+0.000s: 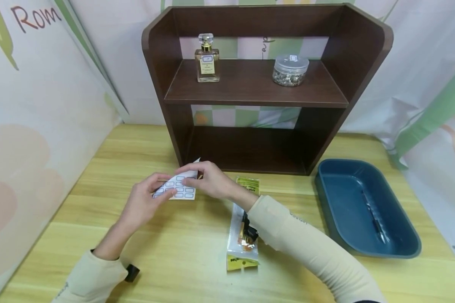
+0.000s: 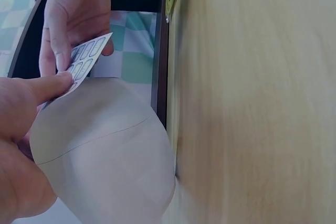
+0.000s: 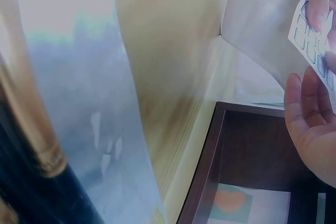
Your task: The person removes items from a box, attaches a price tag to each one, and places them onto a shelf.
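White and thin, the sheet is pinched by the left hand and right hand above the counter, near the shelf; too sharp a bend could crease or tear it.

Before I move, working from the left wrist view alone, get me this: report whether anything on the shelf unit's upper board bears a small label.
Observer: The glass perfume bottle does: its small blue-edged label resembles those on the label sheet.
Operator: Now report what stands farther right on the upper board.
Observer: A round clear lidded jar, standing apart from the bottle.
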`<state>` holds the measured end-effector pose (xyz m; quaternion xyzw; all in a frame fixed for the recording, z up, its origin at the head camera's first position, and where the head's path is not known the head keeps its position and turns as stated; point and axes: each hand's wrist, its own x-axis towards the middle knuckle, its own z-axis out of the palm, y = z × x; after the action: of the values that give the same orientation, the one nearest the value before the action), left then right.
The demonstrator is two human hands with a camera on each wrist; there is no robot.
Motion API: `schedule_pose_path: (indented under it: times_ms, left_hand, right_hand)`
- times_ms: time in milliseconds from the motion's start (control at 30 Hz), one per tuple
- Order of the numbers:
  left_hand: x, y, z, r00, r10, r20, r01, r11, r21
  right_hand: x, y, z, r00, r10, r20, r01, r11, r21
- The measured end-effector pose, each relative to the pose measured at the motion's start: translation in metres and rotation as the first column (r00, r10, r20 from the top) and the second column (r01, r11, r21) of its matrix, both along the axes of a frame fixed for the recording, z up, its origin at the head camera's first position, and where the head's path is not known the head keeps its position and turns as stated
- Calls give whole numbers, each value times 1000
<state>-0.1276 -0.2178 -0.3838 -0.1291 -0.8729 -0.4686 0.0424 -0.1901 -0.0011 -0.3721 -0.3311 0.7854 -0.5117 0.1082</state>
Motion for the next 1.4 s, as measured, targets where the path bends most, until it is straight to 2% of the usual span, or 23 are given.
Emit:
schedule_pose_path:
  times_ms: [167, 400, 667, 900, 1267, 1400]
  left_hand:
    - [1, 1, -2, 1000, 28, 11, -28, 1000, 6]
    - [2, 2, -4, 998, 50, 24, -52, 997, 55]
    - [3, 4, -5, 998, 66, 12, -66, 991, 118]
    - [3, 6, -6, 996, 81, 28, -85, 985, 151]
    - [1, -6, -6, 988, 146, 41, -151, 970, 189]
    - [2, -11, -5, 984, 174, 31, -176, 972, 157]
  right_hand:
    - [1, -1, -3, 1000, -1, -2, 1, 1000, 0]
    - [4, -3, -6, 999, -17, -47, 16, 999, -42]
    - [11, -13, -11, 991, -136, -4, 134, 982, -134]
    - [16, -18, -11, 978, -204, 32, 207, 968, -141]
    - [14, -1, -10, 975, -220, 30, 222, 966, -131]
    - [15, 8, -7, 970, -243, 20, 243, 960, -137]
